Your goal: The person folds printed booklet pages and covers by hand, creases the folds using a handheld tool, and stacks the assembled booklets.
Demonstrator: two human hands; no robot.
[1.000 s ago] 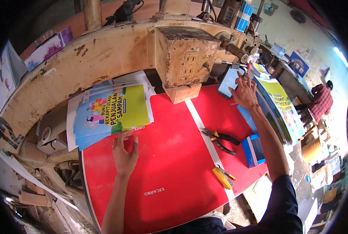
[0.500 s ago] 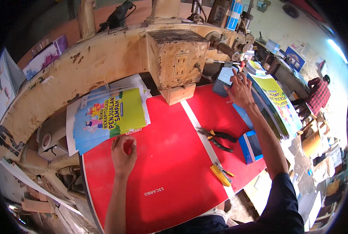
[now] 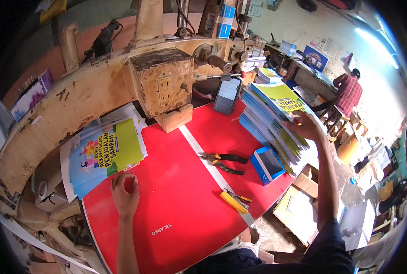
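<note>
A: Surface status?
B: Red sheet (image 3: 167, 201), white stripe (image 3: 219, 179) running across it. Pliers (image 3: 216, 158) lie over the stripe; yellow tool (image 3: 233, 202) sits on it, nearer the person. Small blue box (image 3: 258, 170) right of the pliers. Phone (image 3: 227, 93) at the far edge, screen lit.
A: Booklets?
B: Two lots. Fanned booklets (image 3: 100, 150) at the left edge, tall booklet stack (image 3: 269, 121) at the right, its layers uneven.
A: Hands?
B: Left hand (image 3: 125, 194) is over the red near the fanned booklets, fingers loosely curled, thumb apart from them, nothing in it. Contact with the sheet: can't tell. Right hand (image 3: 307, 125) is at the outer side of the stack, fingers bent. Pinching or just touching: can't tell.
A: Behind?
B: Worn cream machine frame (image 3: 94, 73) arcs around the far side; wooden block (image 3: 176, 119) under its box-shaped housing (image 3: 164, 86).
A: Room?
B: Pale wall (image 3: 299, 32), lit tube light (image 3: 374, 45), blue board (image 3: 314, 58) beyond the stack. Person in red plaid (image 3: 348, 93) sits on a stool, back turned.
</note>
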